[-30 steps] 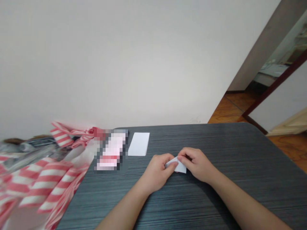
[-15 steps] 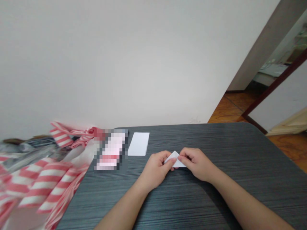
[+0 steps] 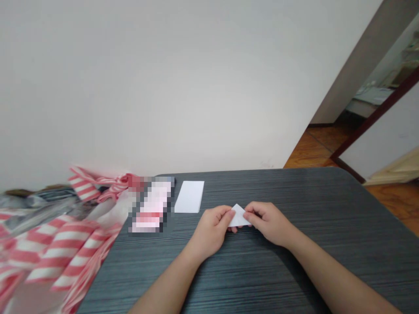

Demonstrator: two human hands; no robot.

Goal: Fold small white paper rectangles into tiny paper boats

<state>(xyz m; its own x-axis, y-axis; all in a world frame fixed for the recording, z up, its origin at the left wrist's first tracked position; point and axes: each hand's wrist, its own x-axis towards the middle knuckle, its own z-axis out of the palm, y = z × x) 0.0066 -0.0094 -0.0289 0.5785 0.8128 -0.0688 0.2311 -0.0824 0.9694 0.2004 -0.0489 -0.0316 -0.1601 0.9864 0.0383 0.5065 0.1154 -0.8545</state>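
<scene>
Probably for steadiness, left fingers point(image 3: 229, 215) and right fingers point(image 3: 251, 217), nearly closed, pinched folded paper point(image 3: 238, 216) by opposite sides; white stack point(image 3: 189, 197) lay beyond, leftward.

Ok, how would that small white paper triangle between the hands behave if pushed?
The small white paper triangle looks thin, so it's probably very light. It shows a crisp point between the left hand and right hand, suggesting some stiffness. Being flat, it would likely slide rather than roll.

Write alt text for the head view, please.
A left hand and right hand hold a small white paper triangle over a dark table. A white paper stack lies farther left; red-and-white striped fabric sits heaped beyond the table's edge.
</scene>
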